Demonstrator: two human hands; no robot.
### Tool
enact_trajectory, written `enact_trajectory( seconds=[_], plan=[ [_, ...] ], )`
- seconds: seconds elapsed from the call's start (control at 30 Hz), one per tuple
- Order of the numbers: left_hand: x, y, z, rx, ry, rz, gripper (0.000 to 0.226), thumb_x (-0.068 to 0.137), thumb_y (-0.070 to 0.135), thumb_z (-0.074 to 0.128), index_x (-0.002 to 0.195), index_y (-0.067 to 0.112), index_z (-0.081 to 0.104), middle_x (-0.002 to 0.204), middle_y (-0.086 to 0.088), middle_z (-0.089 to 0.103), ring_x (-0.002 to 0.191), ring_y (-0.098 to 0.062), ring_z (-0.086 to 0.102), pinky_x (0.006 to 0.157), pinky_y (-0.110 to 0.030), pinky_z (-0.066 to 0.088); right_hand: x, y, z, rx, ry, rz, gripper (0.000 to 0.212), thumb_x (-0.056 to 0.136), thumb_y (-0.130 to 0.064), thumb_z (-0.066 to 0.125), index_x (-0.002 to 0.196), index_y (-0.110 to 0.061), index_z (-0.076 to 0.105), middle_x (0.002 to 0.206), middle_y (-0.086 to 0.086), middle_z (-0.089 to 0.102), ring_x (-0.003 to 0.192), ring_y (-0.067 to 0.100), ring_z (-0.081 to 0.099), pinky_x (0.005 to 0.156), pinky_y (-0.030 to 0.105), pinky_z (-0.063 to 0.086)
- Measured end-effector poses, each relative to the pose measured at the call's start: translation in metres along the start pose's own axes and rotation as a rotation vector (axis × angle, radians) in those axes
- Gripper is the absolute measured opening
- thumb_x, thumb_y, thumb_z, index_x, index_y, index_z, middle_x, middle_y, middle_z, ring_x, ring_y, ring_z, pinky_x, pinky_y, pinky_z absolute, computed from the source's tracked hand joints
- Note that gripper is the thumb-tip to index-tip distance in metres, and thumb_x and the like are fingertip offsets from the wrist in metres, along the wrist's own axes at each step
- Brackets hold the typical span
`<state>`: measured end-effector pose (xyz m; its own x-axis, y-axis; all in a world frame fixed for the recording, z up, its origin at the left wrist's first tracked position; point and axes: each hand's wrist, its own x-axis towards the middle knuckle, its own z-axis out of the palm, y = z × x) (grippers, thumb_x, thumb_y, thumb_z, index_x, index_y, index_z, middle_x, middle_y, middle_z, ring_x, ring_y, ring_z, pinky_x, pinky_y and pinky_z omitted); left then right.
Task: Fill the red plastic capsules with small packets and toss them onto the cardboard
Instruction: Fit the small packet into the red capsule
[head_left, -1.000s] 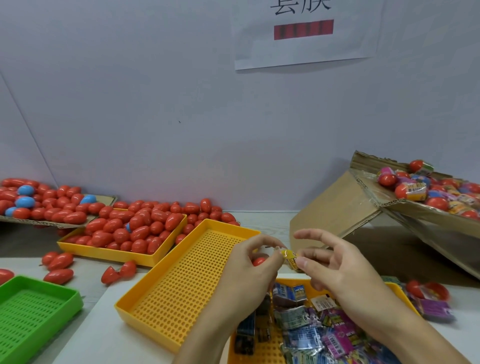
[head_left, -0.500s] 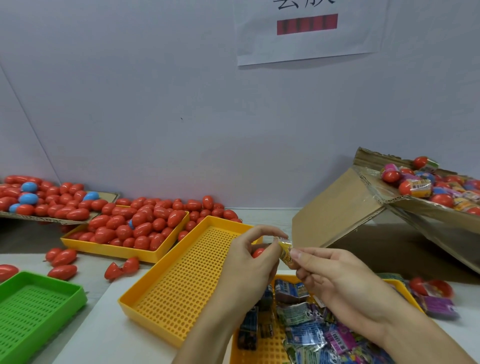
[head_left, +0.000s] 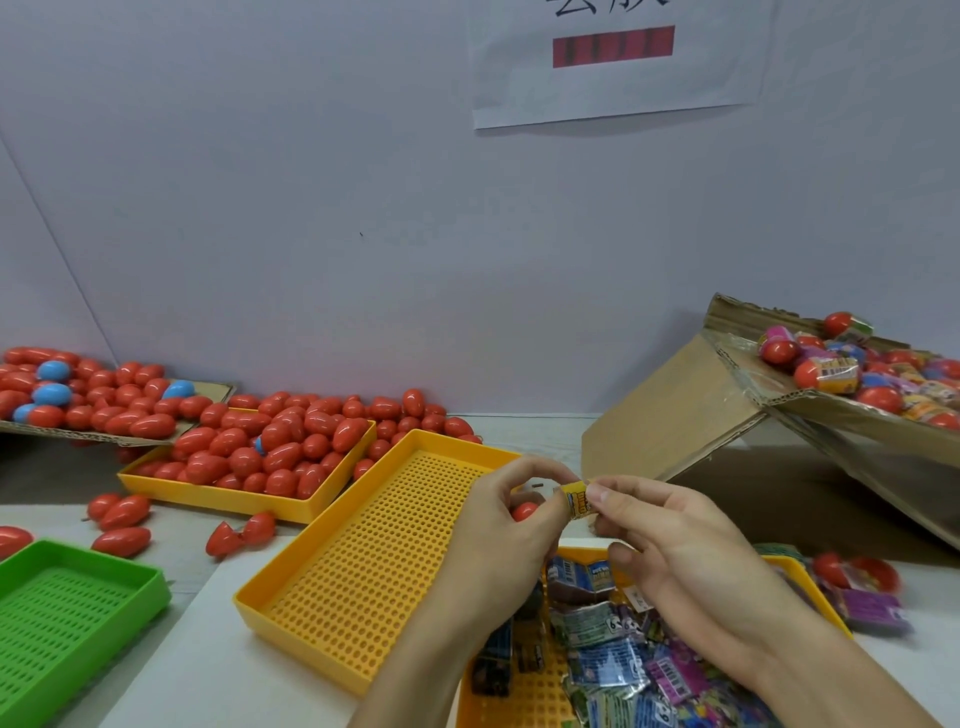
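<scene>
1. Head view, hands: the left hand has its fingers curled round a red capsule piece, of which only a small part shows between thumb and palm.
2. The right hand pinches a small yellow packet between thumb and fingertips. The packet sits at the left hand's fingertips, touching them, just above the red piece.
3. Both hands are held above the tabletop, over the gap between two yellow trays.
4. The empty perforated yellow tray lies just left of the hands.
5. The packet tray, also yellow, lies beneath the hands and holds a heap of assorted small packets in blue, purple and silver.
6. The raised cardboard stands at the right, sloped, carrying filled red capsules and wrapped packets.
7. A third yellow tray at the back left is heaped with closed red capsules; more spill along the wall.
8. A flat cardboard sheet at the far left carries red capsules and a few blue ones.
9. A green tray lies at the lower left, with loose red capsules near it.
10. A paper notice hangs on the wall above.
</scene>
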<state>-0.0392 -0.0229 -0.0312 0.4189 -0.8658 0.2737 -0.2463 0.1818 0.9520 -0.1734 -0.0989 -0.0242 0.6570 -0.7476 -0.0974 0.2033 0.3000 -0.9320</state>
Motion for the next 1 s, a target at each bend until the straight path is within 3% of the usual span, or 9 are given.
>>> enact_trajectory(
  seconds=[0.2, 0.27, 0.33, 0.4, 0.47, 0.6, 0.7, 0.87, 1.0],
  plan=[
    [-0.001, -0.002, -0.002, 0.023, -0.006, -0.014, 0.013, 0.097, 0.014, 0.057, 0.096, 0.021, 0.068, 0.053, -0.006, 0.043, 0.042, -0.010, 0.033, 0.042, -0.021, 0.029, 0.004, 0.006, -0.001, -0.068, 0.040, -0.064, 0.028, 0.072, -0.021, 0.072, 0.095, -0.006, 0.075, 0.072, 0.005, 0.065, 0.064, 0.009, 0.057, 0.045, 0.020, 0.042],
    [-0.001, -0.002, -0.002, 0.033, -0.027, -0.049, 0.009, 0.095, 0.026, 0.062, 0.104, 0.029, 0.063, 0.056, -0.001, 0.045, 0.045, -0.010, 0.037, 0.045, -0.023, 0.032, 0.005, 0.007, -0.001, -0.065, 0.081, -0.073, 0.021, 0.082, -0.016, 0.071, 0.101, -0.006, 0.072, 0.071, 0.004, 0.066, 0.063, 0.009, 0.056, 0.048, 0.019, 0.044],
    [-0.002, -0.002, -0.003, 0.008, -0.070, -0.137, 0.030, 0.086, 0.042, 0.066, 0.113, 0.035, 0.056, 0.065, 0.002, 0.052, 0.054, -0.010, 0.048, 0.054, -0.027, 0.042, 0.008, 0.007, -0.005, -0.047, 0.174, -0.102, 0.013, 0.090, -0.011, 0.066, 0.102, -0.008, 0.070, 0.068, 0.001, 0.067, 0.061, 0.007, 0.057, 0.053, 0.020, 0.046],
    [0.000, -0.003, -0.003, -0.109, -0.086, -0.223, 0.037, 0.082, 0.035, 0.061, 0.118, 0.031, 0.051, 0.081, -0.001, 0.059, 0.066, -0.011, 0.057, 0.063, -0.029, 0.050, 0.010, 0.006, -0.010, -0.074, 0.285, -0.157, 0.009, 0.093, -0.010, 0.064, 0.101, -0.011, 0.070, 0.064, -0.005, 0.069, 0.061, 0.005, 0.059, 0.060, 0.024, 0.048],
    [0.001, -0.004, 0.000, -0.159, -0.071, -0.227, 0.023, 0.094, 0.017, 0.055, 0.116, 0.024, 0.052, 0.096, -0.005, 0.061, 0.074, -0.010, 0.062, 0.068, -0.029, 0.055, 0.010, 0.004, -0.013, -0.149, 0.349, -0.205, 0.008, 0.094, -0.013, 0.065, 0.098, -0.017, 0.070, 0.067, -0.006, 0.072, 0.066, 0.006, 0.061, 0.065, 0.028, 0.049],
    [-0.001, -0.006, 0.000, 0.059, -0.038, -0.136, 0.025, 0.093, 0.013, 0.067, 0.109, 0.029, 0.056, 0.108, 0.000, 0.063, 0.085, -0.007, 0.070, 0.085, -0.034, 0.060, 0.006, 0.004, -0.011, -0.265, 0.345, -0.258, 0.006, 0.093, -0.018, 0.066, 0.096, -0.021, 0.070, 0.077, -0.005, 0.075, 0.069, 0.003, 0.067, 0.070, 0.029, 0.047],
    [-0.001, -0.005, -0.002, 0.050, -0.016, -0.103, 0.040, 0.081, 0.015, 0.080, 0.107, 0.029, 0.053, 0.102, 0.005, 0.067, 0.087, -0.010, 0.070, 0.080, -0.029, 0.060, 0.006, 0.004, -0.011, -0.326, 0.324, -0.285, 0.006, 0.093, -0.020, 0.066, 0.097, -0.022, 0.070, 0.079, -0.007, 0.075, 0.070, -0.004, 0.066, 0.071, 0.027, 0.046],
    [-0.001, -0.002, 0.000, 0.008, -0.052, -0.062, 0.022, 0.085, 0.016, 0.077, 0.101, 0.018, 0.063, 0.099, -0.001, 0.070, 0.084, -0.020, 0.073, 0.081, -0.036, 0.061, 0.005, 0.003, -0.011, -0.374, 0.291, -0.322, 0.006, 0.094, -0.020, 0.065, 0.096, -0.023, 0.069, 0.079, -0.006, 0.076, 0.070, -0.001, 0.068, 0.067, 0.026, 0.046],
    [0.000, -0.001, 0.000, -0.106, -0.059, -0.081, 0.014, 0.089, 0.015, 0.072, 0.102, 0.014, 0.067, 0.098, -0.001, 0.072, 0.083, -0.021, 0.073, 0.074, -0.028, 0.060, 0.005, 0.001, -0.015, -0.420, 0.242, -0.318, 0.006, 0.094, -0.019, 0.064, 0.095, -0.022, 0.069, 0.078, -0.003, 0.075, 0.070, 0.003, 0.068, 0.066, 0.025, 0.045]
  ],
)
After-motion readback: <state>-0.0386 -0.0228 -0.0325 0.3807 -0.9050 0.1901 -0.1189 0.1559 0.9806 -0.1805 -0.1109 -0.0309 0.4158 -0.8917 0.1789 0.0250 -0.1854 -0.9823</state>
